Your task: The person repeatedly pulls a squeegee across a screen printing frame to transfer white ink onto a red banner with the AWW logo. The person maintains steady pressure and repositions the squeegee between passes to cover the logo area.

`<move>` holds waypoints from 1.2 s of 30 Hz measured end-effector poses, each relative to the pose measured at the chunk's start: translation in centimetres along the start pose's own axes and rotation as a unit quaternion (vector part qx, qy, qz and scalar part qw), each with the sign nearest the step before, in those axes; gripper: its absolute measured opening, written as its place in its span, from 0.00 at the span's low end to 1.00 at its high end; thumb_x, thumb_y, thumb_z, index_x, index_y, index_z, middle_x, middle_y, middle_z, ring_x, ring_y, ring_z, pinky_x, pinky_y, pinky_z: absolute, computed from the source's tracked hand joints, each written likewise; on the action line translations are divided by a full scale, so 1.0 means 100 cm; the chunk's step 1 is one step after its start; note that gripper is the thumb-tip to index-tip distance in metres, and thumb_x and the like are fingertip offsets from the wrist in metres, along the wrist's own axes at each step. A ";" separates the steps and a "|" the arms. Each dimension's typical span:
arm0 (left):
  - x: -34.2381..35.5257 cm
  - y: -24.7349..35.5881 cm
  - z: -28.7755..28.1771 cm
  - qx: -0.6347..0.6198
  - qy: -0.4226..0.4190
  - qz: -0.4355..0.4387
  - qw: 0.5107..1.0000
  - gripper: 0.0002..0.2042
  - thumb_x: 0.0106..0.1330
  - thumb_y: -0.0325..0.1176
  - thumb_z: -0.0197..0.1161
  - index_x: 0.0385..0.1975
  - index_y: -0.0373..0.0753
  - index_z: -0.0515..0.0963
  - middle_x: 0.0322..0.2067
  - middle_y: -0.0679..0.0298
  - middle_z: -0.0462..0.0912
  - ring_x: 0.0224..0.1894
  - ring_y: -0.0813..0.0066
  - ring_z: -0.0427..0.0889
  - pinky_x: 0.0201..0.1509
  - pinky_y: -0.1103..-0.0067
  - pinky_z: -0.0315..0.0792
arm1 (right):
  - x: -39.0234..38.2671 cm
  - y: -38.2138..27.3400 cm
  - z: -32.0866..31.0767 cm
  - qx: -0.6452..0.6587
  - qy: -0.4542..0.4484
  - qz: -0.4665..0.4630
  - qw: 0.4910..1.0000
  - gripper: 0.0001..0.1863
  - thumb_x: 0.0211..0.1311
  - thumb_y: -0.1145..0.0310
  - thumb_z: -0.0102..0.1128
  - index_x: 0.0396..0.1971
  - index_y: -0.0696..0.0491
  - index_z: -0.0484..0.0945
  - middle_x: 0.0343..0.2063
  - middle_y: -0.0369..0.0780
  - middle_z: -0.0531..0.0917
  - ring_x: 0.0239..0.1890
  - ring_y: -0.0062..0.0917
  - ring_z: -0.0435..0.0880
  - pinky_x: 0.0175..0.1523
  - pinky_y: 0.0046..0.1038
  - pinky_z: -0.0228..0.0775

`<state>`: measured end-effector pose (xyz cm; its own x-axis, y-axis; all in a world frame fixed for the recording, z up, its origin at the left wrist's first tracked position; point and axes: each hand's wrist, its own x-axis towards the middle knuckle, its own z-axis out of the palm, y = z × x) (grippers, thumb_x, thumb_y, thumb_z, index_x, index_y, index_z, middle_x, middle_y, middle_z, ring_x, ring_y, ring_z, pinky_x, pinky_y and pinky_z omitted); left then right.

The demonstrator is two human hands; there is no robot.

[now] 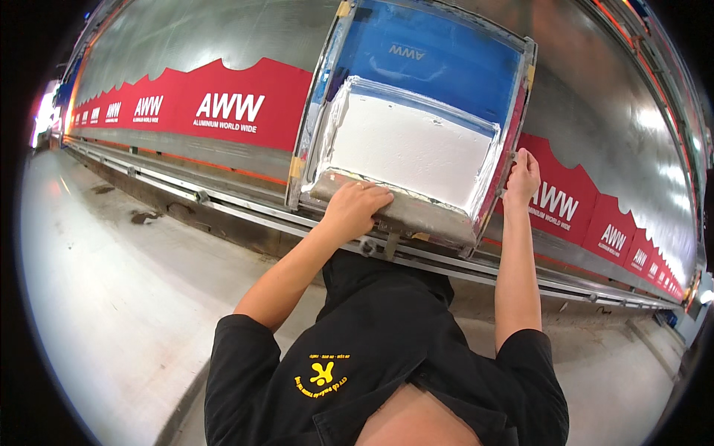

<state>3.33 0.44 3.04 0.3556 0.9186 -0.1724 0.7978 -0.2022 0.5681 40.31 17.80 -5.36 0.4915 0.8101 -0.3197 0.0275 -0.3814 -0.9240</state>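
A screen-printing frame (300, 141) with a blue mesh (431, 56) lies ahead of me, over a long printing table. Thick white ink (405, 145) covers the nearer half of the mesh, with smeared ridges along its sides. Across the frame's near end lies a wide, stained squeegee (428, 215). My left hand (355, 208) is closed over the left part of its bar, thumb toward the right; its fingertips are partly hidden. At the frame's right side, my right hand (523, 178) has its fingers curled round the edge, by a small metal fitting.
Silvery sheet (245, 37) with repeated red printed panels (275, 97) and white lettering stretches away on both sides. A metal rail (245, 212) runs along the table's near edge, just in front of my body. Pale floor (97, 245) with dark stains lies at the left.
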 end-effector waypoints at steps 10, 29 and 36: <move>0.098 -0.025 -0.051 0.032 -0.029 0.010 0.999 0.17 0.64 0.32 0.67 0.53 0.49 0.86 0.47 0.61 0.91 0.50 0.55 0.88 0.52 0.59 0.80 | 0.018 0.011 0.005 -0.041 -0.024 -0.079 0.996 0.17 0.74 0.60 0.69 0.51 0.57 0.84 0.45 0.35 0.86 0.48 0.20 0.82 0.57 0.25 0.73; 0.242 -0.100 -0.111 0.212 -0.100 -0.085 0.969 0.28 0.61 0.66 0.71 0.30 0.41 0.89 0.28 0.59 0.89 0.35 0.56 0.90 0.42 0.62 0.82 | 0.036 -0.098 0.087 -0.495 -0.256 -0.326 0.764 0.23 0.55 0.50 0.80 0.34 0.56 0.87 0.33 0.43 0.88 0.41 0.40 0.87 0.47 0.40 0.78; 0.186 -0.093 -0.076 0.195 -0.057 -0.051 0.978 0.27 0.59 0.65 0.73 0.28 0.42 0.88 0.27 0.59 0.89 0.31 0.58 0.89 0.38 0.63 0.82 | -0.022 -0.046 0.051 -0.478 -0.151 -0.461 0.733 0.17 0.47 0.55 0.83 0.29 0.49 0.85 0.26 0.38 0.85 0.36 0.35 0.84 0.46 0.40 0.72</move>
<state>-1.18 21.94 0.65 0.2992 0.9014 -0.3129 0.9488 -0.2463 0.1977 34.72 20.07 -1.44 -0.3293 0.9265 0.1823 0.8944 0.3680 -0.2544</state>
